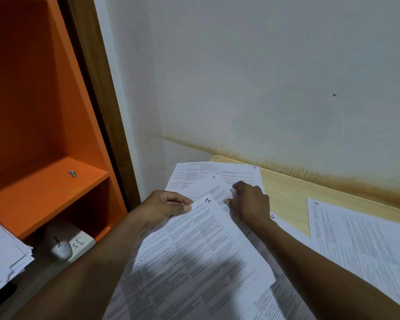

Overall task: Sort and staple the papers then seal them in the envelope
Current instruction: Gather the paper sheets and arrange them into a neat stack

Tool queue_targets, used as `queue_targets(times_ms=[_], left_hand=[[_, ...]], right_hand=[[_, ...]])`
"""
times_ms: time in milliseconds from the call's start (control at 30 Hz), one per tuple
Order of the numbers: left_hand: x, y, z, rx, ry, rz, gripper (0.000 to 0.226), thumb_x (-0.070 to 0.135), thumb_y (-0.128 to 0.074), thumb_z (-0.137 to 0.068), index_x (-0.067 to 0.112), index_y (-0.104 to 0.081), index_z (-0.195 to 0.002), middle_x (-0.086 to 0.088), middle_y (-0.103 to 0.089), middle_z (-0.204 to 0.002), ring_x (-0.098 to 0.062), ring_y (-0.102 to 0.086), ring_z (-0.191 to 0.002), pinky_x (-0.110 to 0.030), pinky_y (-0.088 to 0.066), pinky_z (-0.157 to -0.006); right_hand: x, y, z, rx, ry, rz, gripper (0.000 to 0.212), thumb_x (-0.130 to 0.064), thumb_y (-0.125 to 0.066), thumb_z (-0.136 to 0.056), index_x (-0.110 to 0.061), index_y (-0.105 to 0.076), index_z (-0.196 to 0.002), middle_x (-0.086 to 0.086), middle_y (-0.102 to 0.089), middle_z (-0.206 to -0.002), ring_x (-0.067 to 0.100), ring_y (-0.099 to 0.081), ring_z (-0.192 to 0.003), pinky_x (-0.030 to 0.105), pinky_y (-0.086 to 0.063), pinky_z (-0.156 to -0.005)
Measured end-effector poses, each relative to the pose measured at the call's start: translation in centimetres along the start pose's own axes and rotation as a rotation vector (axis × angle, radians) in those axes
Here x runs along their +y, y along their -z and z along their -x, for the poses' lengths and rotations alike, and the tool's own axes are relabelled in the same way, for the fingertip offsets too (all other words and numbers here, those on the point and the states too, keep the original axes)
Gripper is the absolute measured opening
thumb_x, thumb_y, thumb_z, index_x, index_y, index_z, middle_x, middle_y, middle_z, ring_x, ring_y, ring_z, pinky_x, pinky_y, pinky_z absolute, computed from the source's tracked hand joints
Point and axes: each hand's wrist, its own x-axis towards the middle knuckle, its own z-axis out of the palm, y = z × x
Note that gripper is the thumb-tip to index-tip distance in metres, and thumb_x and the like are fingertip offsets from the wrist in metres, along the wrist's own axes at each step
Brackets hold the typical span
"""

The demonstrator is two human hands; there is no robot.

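Note:
Printed sheets with handwritten numbers lie spread over a pale wooden table [286,192]. My left hand [164,207] pinches the top left corner of the sheet marked 1 [201,245], which rests on top of the pile. My right hand [249,204] presses its fingertips on the sheet marked 3 [208,188] just beyond it. Farther back lies the sheet marked 6 [240,173]. The sheet marked 5 [284,227] peeks out under my right wrist. The sheet marked 4 [360,241] sits apart at the right. No stapler or envelope is in view.
An orange shelf unit [46,135] stands at the left, with a small metal clip [72,173] on one shelf. Below it are a grey device [58,243] and a white box marked JS [80,243]. A paper stack [2,255] fills the lower left. A stained wall backs the table.

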Motion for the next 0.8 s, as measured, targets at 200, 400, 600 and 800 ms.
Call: queue_targets(times_ms=[200, 400, 600, 800], left_hand=[[-0.2, -0.3, 0.1, 0.017, 0.01, 0.021, 0.02, -0.005, -0.076, -0.085, 0.0, -0.077, -0.105, -0.009, -0.081, -0.095, -0.012, -0.076, -0.087, -0.013, -0.058, -0.071], [0.0, -0.4, 0.6, 0.011, 0.034, 0.025, 0.019, -0.006, -0.076, -0.085, -0.001, -0.077, -0.104, -0.01, -0.08, -0.095, -0.013, -0.076, -0.085, -0.015, -0.059, -0.07], [0.3, 0.4, 0.3, -0.004, 0.061, 0.006, 0.021, -0.003, -0.077, -0.085, 0.001, -0.077, -0.106, -0.014, -0.079, -0.104, -0.016, -0.076, -0.092, -0.017, -0.06, -0.076], [0.5, 0.3, 0.5, -0.006, 0.05, -0.003, 0.021, -0.001, -0.078, -0.085, 0.003, -0.078, -0.105, -0.008, -0.081, -0.097, -0.01, -0.077, -0.087, -0.013, -0.057, -0.072]], right_hand=[[-0.3, -0.4, 0.7, 0.051, 0.044, -0.014, 0.041, -0.035, -0.071, -0.088, -0.024, -0.062, -0.127, -0.005, -0.074, -0.116, 0.023, -0.062, -0.116, 0.038, -0.044, -0.094], [-0.7, -0.2, -0.1, -0.047, 0.035, 0.022, 0.085, -0.067, -0.068, -0.077, -0.023, -0.044, -0.146, 0.003, -0.061, -0.137, 0.029, -0.051, -0.13, 0.042, -0.043, -0.099], [-0.8, -0.6, -0.6, -0.09, 0.062, 0.071, 0.088, -0.072, -0.066, -0.075, -0.026, -0.04, -0.146, -0.001, -0.065, -0.135, 0.027, -0.056, -0.126, 0.04, -0.043, -0.094], [-1.5, -0.3, -0.6, -0.079, 0.026, 0.011, 0.095, -0.062, -0.078, -0.068, -0.031, -0.036, -0.147, 0.0, -0.06, -0.138, 0.029, -0.052, -0.13, 0.049, -0.039, -0.102]])
